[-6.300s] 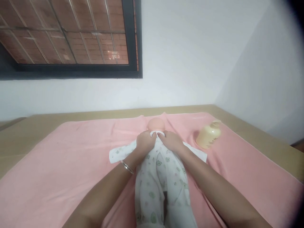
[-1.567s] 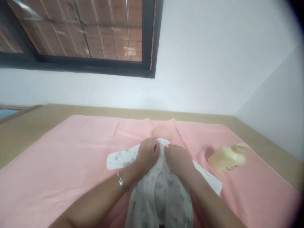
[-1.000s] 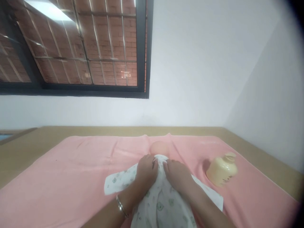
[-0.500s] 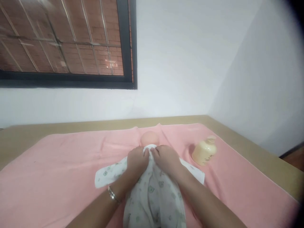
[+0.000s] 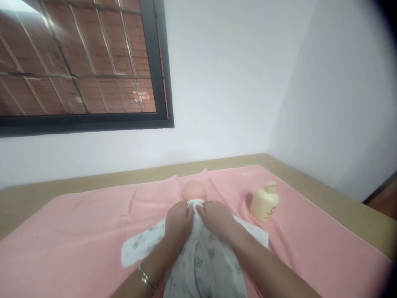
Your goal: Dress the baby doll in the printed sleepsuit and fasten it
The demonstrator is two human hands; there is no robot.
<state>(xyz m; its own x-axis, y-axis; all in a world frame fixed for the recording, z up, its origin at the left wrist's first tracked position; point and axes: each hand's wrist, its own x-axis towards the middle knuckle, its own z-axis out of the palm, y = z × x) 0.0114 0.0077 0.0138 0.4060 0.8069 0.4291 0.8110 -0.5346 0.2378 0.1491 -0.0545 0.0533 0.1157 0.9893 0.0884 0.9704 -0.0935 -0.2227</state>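
At bottom centre of the frame, gripping the printed white garment (image 5: pixel 200 269) near its top edge with left hand (image 5: pixel 179 219) and right hand (image 5: pixel 216 216) close together, both sleeves (image 5: pixel 141 245) already spread, but not yet letting go.

You face a white wall (image 5: pixel 223 82) behind the far edge of the bench (image 5: pixel 102 181); a greyer wall (image 5: pixel 341 111) meets it at the far right corner. Above the far edge, leftward, a dark-framed window (image 5: pixel 77 62) shows metal bars (image 5: pixel 106 41), red brick (image 5: pixel 141 54) and white glare (image 5: pixel 23 9).
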